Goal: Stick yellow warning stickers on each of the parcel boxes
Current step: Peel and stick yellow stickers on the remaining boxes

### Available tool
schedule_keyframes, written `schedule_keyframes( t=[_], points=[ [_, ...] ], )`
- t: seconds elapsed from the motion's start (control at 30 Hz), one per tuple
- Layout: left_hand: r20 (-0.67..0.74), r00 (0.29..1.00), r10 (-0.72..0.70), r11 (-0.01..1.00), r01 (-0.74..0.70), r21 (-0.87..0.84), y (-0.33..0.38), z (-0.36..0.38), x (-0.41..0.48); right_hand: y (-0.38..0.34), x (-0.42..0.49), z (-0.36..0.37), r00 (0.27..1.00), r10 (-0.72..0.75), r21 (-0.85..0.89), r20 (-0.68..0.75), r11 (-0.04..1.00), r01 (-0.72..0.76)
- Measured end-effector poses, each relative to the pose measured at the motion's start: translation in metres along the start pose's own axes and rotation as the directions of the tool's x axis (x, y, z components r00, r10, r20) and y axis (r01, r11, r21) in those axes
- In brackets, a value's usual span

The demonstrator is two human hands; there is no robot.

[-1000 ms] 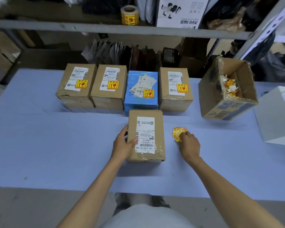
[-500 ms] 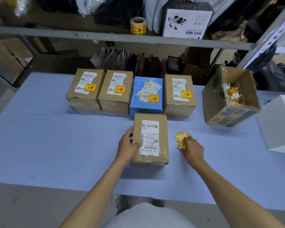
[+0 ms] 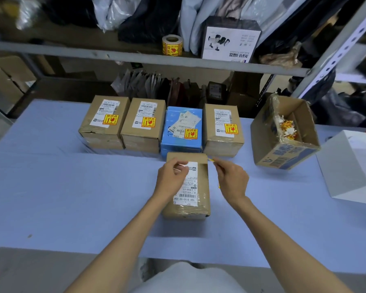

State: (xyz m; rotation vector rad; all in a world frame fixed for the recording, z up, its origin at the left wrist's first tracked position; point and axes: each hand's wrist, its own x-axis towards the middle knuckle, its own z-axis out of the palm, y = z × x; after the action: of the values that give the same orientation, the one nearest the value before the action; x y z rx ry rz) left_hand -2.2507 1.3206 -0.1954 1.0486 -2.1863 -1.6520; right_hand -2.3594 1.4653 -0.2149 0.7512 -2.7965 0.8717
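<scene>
The right hand [image 3: 231,177] pinches a thin yellow warning sticker [image 3: 211,159] beside the brown cardboard parcel box [image 3: 202,182] on the blue tabletop [image 3: 72,197]. The left hand [image 3: 173,176] curls over the box; I cannot tell whether it holds anything.

At your 12 o'clock, the shipping label [image 3: 187,195] on the near parcel box [image 3: 202,187] reads "100 S150-00 008". Just beyond, the row of boxes [image 3: 143,134] carries yellow stickers [image 3: 111,119] printed 易碎品 in red. Up at 1 o'clock, the white carton [image 3: 230,43] says "BARCODE SCANNER", upside down. At 2 o'clock, the open carton [image 3: 280,162] shows a barcode, digits unreadable.
</scene>
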Motion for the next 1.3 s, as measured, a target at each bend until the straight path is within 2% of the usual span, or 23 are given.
schedule_keyframes(
  t=[0.1,0.17,0.23,0.33,0.47,0.53,0.67,0.93,1.0,1.1,1.17,1.3],
  points=[
    [0.146,0.977,-0.155,0.97,0.179,-0.168,0.013,0.009,0.011,-0.038,-0.006,-0.004,0.994,0.015,0.382,0.11,0.923,-0.056],
    [0.131,0.968,-0.212,0.935,0.24,-0.261,0.015,0.01,0.017,-0.053,-0.012,-0.003,0.969,0.089,0.592,0.231,0.777,-0.213],
    [0.09,0.967,-0.238,0.928,0.254,-0.273,0.012,0.005,0.02,-0.057,-0.014,0.001,0.945,0.148,0.678,0.29,0.666,-0.312],
    [0.139,0.956,-0.258,0.889,0.291,-0.355,0.005,-0.001,0.022,-0.054,-0.013,0.006,0.925,0.176,0.688,0.336,0.625,-0.368],
    [0.151,0.967,-0.206,0.911,0.246,-0.33,-0.001,-0.005,0.024,-0.056,-0.008,0.01,0.864,0.262,0.688,0.431,0.524,-0.502],
    [0.132,0.975,-0.179,0.926,0.212,-0.313,-0.002,-0.006,0.026,-0.055,-0.002,0.012,0.845,0.277,0.677,0.458,0.508,-0.533],
    [0.101,0.988,-0.114,0.945,0.139,-0.296,0.0,-0.01,0.033,-0.052,0.01,0.017,0.87,0.24,0.671,0.431,0.559,-0.486],
    [0.153,0.985,-0.085,0.958,0.123,-0.258,0.005,-0.013,0.046,-0.049,0.031,0.016,0.894,0.196,0.715,0.403,0.542,-0.441],
    [0.157,0.985,-0.067,0.961,0.106,-0.256,0.006,-0.013,0.05,-0.048,0.037,0.015,0.883,0.2,0.726,0.424,0.508,-0.464],
    [0.162,0.985,-0.055,0.929,0.11,-0.355,0.009,-0.012,0.055,-0.048,0.044,0.014,0.844,0.204,0.736,0.497,0.416,-0.534],
    [0.204,0.977,-0.061,0.911,0.138,-0.388,0.01,-0.008,0.055,-0.046,0.047,0.014,0.847,0.193,0.723,0.496,0.449,-0.526],
    [0.238,0.97,-0.046,0.939,0.123,-0.321,0.007,-0.002,0.058,-0.045,0.052,0.014,0.866,0.184,0.741,0.465,0.455,-0.494]
  ],
)
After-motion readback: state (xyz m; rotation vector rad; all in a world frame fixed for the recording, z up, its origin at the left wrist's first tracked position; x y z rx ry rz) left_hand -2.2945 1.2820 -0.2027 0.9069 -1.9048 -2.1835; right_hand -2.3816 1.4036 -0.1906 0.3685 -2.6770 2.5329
